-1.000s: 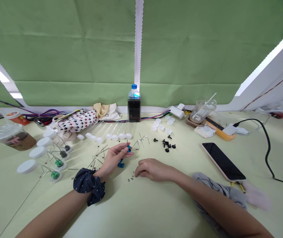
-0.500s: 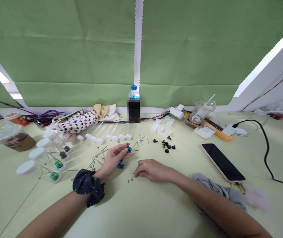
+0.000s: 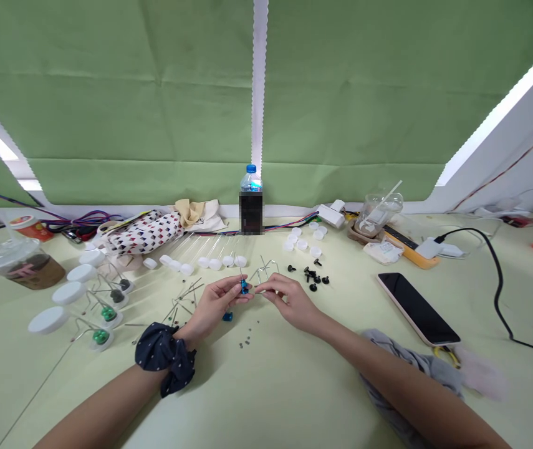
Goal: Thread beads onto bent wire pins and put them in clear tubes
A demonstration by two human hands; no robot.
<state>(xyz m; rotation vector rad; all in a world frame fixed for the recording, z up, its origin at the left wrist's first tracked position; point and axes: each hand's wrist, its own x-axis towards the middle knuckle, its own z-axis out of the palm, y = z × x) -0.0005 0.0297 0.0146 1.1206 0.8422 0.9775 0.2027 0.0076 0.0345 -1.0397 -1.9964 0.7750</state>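
Between the thumb and fingers of my left hand (image 3: 217,302) is a small blue metallic part (image 3: 244,287) with a thin metal rod standing up from it. My right hand (image 3: 292,302) is beside it, thumb and forefinger pinched close to the blue part; whatever they hold is too small to make out. Another blue part (image 3: 227,317) lies on the table under my left hand. Several tiny grey pieces (image 3: 247,340) are scattered just in front of my hands. Bent metal rods (image 3: 266,269) lie behind my right fingers, and more thin rods (image 3: 184,302) lie left of my left hand.
Black screw-like pieces (image 3: 315,277) and white caps (image 3: 302,244) sit right of centre. Clear tubes with white caps (image 3: 214,263) line the back. Capped tubes with green balls (image 3: 108,313) and a drink cup (image 3: 32,268) stand left. A phone (image 3: 418,308) lies right.
My right hand has risen from the tiny grey pieces on the table to the blue part. My left hand still holds that part, nearly in place.
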